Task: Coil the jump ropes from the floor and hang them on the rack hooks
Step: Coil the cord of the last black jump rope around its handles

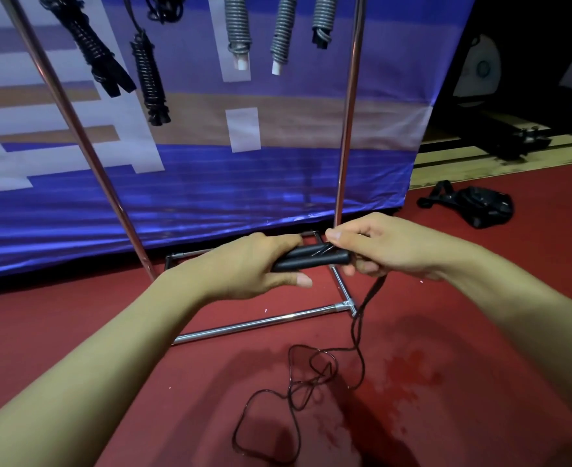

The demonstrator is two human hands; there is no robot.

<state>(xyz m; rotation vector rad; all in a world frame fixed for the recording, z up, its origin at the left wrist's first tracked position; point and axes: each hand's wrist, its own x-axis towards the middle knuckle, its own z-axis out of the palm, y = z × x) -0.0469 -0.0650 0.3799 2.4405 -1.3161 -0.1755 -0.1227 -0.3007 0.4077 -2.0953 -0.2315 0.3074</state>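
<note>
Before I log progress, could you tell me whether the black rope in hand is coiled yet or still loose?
Still loose: the black rope trails from the right hand in tangled loops on the floor; only its handles are gathered.

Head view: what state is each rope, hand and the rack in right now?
Black handles: side by side, gripped by left hand.
Cord: loose on floor, uncoiled.
Right hand: pinching cord at the handles.
Black coiled ropes: hanging.
Grey coiled ropes: hanging.
Rack: upright.
Black bag: lying on floor.
</note>
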